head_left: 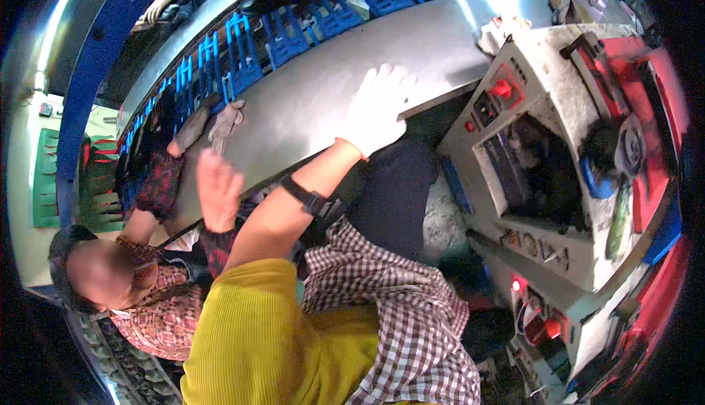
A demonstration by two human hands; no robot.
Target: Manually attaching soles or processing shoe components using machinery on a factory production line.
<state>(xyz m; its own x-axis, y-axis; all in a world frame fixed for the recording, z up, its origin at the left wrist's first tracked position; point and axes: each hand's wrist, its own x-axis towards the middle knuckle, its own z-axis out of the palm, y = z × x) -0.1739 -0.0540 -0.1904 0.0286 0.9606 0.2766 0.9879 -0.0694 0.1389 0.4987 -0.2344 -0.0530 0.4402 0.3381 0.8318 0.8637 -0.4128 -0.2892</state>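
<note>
My left hand (376,111), in a white glove, reaches over the front edge of the grey metal worktop (301,85). Its fingers are stretched out, and nothing shows in them. Glare washes out the glove, so I cannot tell whether it touches the surface. A dark band (307,196) circles my left forearm below the yellow sleeve. A grey glove (225,122) lies on the worktop to the left. My right hand is out of view.
At left a co-worker has a bare hand (218,188) raised and a gloved hand (192,127) on the worktop. Blue racks (286,34) line its far side. A machine with red knobs (502,88) stands at right, near a crumpled whitish cloth or glove (505,34).
</note>
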